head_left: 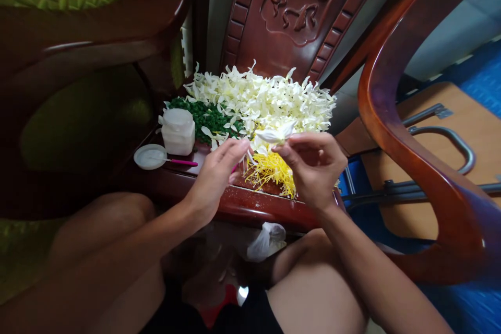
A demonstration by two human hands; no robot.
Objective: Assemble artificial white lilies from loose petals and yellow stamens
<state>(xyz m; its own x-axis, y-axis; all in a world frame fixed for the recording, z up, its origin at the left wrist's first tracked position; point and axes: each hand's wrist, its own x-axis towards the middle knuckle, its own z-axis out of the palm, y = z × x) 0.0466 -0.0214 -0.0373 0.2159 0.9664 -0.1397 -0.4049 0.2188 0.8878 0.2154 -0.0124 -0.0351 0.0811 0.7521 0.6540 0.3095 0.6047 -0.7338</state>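
Observation:
Between the thumb and fingers of my right hand [317, 167] is a white artificial-looking flower [276, 134], its petals pointing left and up. My left hand [215, 169] is closed just left of it, thumb against fingers. Thin white strands and a bit of pink show at its fingertips, too small to name. Below and between the hands lies a bunch of yellow stamens [276, 169] with thin threads. Behind them spreads a big heap of white flowers [262, 94], with a pile of small green pieces [205, 117] at its left.
A white plastic jar [178, 133] stands at the left of the dark wooden seat [250, 209]. Before it, a round white lid [150, 157] bears a pink-handled stick [183, 163]. A curved chair arm [376, 94] rises at right; a white plastic bag [266, 242] lies below.

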